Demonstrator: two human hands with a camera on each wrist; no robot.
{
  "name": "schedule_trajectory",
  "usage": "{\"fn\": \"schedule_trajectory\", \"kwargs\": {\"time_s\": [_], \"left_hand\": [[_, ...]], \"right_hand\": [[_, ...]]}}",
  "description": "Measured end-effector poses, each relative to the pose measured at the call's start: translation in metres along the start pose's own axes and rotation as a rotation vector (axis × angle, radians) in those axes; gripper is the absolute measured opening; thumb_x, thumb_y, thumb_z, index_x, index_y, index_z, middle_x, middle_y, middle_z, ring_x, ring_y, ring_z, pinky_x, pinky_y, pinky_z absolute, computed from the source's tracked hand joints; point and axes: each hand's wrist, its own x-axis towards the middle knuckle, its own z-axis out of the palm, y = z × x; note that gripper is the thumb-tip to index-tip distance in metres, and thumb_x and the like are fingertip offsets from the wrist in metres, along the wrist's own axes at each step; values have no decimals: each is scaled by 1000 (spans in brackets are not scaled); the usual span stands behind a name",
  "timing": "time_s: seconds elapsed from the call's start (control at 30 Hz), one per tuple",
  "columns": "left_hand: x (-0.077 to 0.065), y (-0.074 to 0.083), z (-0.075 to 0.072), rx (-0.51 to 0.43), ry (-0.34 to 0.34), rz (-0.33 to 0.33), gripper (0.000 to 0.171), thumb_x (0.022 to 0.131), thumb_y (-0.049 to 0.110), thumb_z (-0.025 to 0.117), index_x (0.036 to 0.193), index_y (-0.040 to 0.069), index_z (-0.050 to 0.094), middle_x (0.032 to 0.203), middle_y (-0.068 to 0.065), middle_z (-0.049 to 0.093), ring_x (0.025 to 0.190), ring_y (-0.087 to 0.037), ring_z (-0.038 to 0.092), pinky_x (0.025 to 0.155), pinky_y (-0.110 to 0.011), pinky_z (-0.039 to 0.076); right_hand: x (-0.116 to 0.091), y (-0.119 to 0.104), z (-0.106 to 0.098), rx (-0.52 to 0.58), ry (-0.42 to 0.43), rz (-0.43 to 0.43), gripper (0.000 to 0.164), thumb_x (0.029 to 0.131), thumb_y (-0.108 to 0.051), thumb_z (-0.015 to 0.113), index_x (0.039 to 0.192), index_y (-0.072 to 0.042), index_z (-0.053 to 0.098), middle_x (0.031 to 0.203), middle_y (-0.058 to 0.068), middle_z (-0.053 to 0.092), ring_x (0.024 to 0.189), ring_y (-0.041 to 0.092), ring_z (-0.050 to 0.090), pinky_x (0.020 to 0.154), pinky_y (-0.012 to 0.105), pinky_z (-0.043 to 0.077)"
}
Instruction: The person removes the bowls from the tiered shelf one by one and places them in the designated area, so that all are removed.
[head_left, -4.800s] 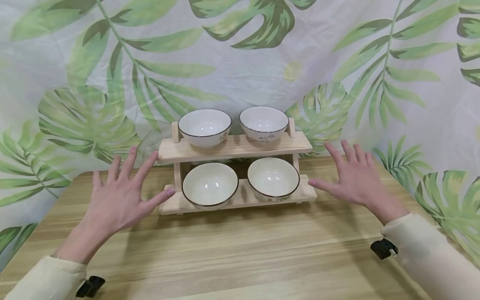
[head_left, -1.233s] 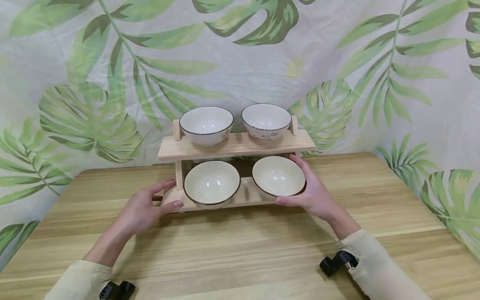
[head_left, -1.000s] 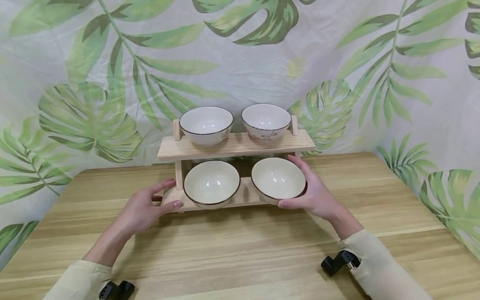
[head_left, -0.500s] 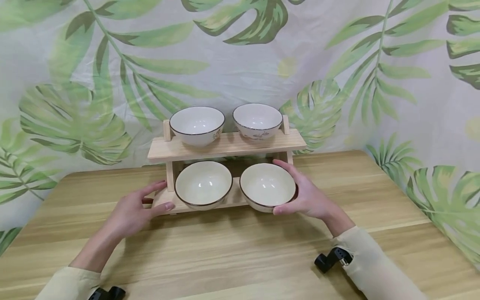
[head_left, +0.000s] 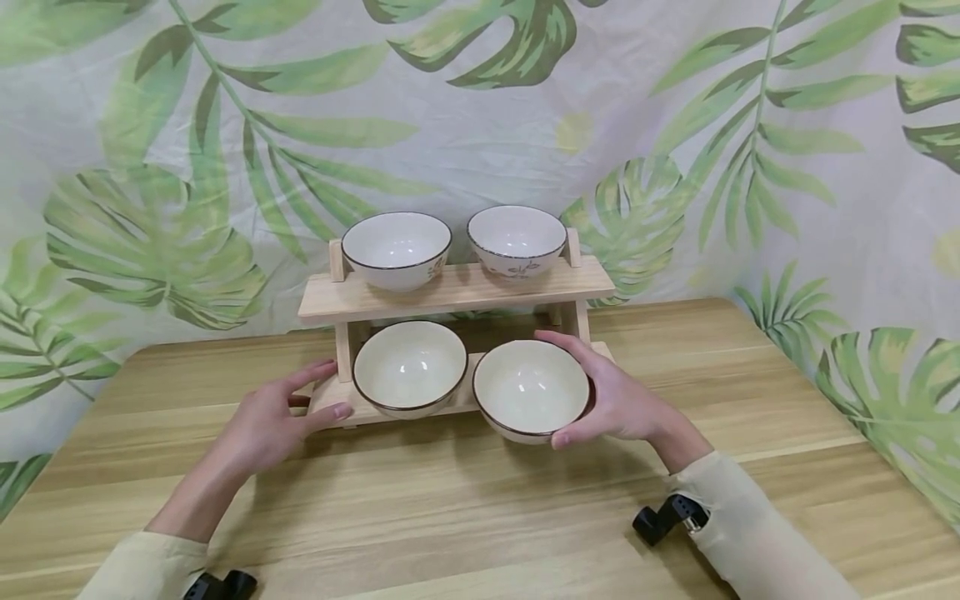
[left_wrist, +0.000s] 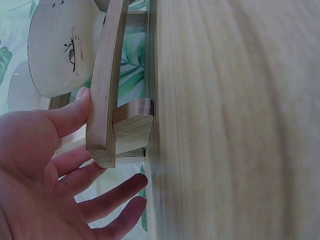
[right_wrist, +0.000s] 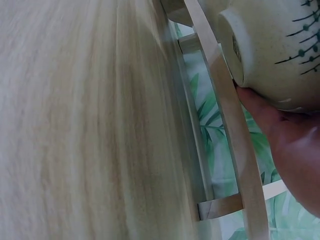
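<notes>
A two-tier wooden rack (head_left: 457,296) stands on the table in the head view. My left hand (head_left: 266,421) grips the left end of its lower shelf, thumb on the front part and fingers at the side; the left wrist view shows this shelf board (left_wrist: 105,100) between thumb and fingers. My right hand (head_left: 618,396) holds a cream bowl with a dark rim (head_left: 531,387) by its right side, thumb at the front. That bowl overlaps the lower shelf's front edge, and its foot (right_wrist: 235,47) shows beside the board in the right wrist view. Another cream bowl (head_left: 410,367) sits on the lower shelf's left.
Two white bowls with dark rims, a left one (head_left: 396,250) and a right one (head_left: 517,240), stand on the upper shelf. The wood-grain table (head_left: 420,517) extends in front. A leaf-print cloth (head_left: 480,125) hangs close behind the rack.
The right hand has taken hold of the lower right bowl and drawn it forward and slightly left on the rack. The left hand, earlier spread beside the rack, now grips its shelf end.
</notes>
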Motion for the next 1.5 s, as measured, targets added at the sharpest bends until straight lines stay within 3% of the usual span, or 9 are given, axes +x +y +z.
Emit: {"fn": "schedule_trajectory", "kwargs": {"time_s": [0.27,0.5,0.7,1.1,1.5], "left_hand": [[1,0,1,3,1,-11,86,95,60,74,164,18,43,158,-35,48,132,-52,62,96,-56,55],[2,0,2,1,1,-1,86,95,59,73,164,17,43,159,-34,47,132,-53,61,97,-58,55],[1,-1,1,5,4,-6,86,95,60,74,164,16,43,158,-36,47,132,-53,61,98,-60,54],[0,-1,1,-2,2,-12,86,95,60,74,164,18,43,158,-34,48,133,-51,62,97,-56,55],[0,-1,2,-10,10,1,85,95,58,74,163,17,44,161,-32,45,129,-51,64,95,-55,56]], "right_hand": [[0,-8,5,-2,-72,1,124,68,-18,102,166,-11,27,156,19,46,135,36,55,107,28,52],[3,-9,14,39,-169,-32,121,68,-5,99,164,-6,25,157,19,45,138,24,55,112,27,48],[5,-9,29,75,-218,-8,122,68,-1,97,165,-5,23,157,19,47,138,27,56,112,29,49],[6,-13,55,89,-257,11,119,66,0,96,163,-5,26,154,17,52,137,22,59,115,30,47],[8,-23,90,124,-220,136,116,66,0,96,162,-11,30,152,10,55,133,15,61,115,27,46]]}}
